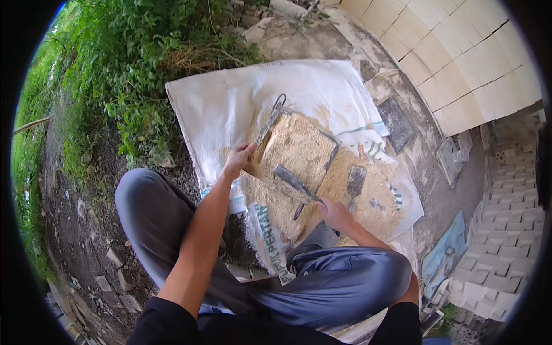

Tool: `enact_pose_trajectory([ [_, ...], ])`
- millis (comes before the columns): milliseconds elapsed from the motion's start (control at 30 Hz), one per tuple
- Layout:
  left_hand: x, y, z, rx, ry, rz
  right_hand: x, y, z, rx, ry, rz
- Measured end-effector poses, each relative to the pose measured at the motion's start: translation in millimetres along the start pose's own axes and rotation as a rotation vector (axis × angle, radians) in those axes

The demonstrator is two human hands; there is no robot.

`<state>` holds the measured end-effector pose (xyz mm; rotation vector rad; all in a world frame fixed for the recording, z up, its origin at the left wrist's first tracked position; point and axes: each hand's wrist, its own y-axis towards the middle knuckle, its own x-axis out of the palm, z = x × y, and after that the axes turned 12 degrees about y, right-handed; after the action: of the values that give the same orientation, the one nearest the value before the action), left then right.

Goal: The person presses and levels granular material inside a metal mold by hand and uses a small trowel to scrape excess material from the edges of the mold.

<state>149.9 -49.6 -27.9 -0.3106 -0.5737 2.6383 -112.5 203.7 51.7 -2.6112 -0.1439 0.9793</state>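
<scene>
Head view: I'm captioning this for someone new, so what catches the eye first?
A rectangular metal mould frame heaped with sandy yellow mix lies mid-picture on white woven sacks. The left hand grips its near-left edge; the right hand holds a flat metal trowel over it. Pale stacked blocks stand upper right.

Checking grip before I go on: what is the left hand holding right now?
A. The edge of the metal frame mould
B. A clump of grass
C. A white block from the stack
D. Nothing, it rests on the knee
A: the left hand grips the near left edge of the metal frame mould, which is filled with sandy mix, while the right hand holds a trowel.
</scene>
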Motion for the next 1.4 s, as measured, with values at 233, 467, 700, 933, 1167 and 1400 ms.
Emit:
enact_pose_trajectory([
  [233, 0, 1, 4, 0.039, -0.252, -0.033, -12, 14, -34, -0.33, 0.047, 0.154],
  [467, 14, 6, -20, 0.131, -0.151, 0.066, -7, 13, -4, -0.072, -0.11, -0.01],
  [700, 5, 3, -9, 0.12, -0.181, 0.037, -21, 7, -30, -0.246, 0.126, 0.177],
  [933, 13, 0, -15, 0.126, -0.011, 0.09, -18, 8, 32, -0.049, -0.201, 0.022],
  [1167, -4, 2, -8, 0.098, -0.214, 0.005, -26, 1, -11, -0.259, 0.104, 0.297],
  [1400, 7, 0, -16, 0.086, -0.112, 0.096, -26, 8, 16, -0.007, -0.134, -0.024],
])
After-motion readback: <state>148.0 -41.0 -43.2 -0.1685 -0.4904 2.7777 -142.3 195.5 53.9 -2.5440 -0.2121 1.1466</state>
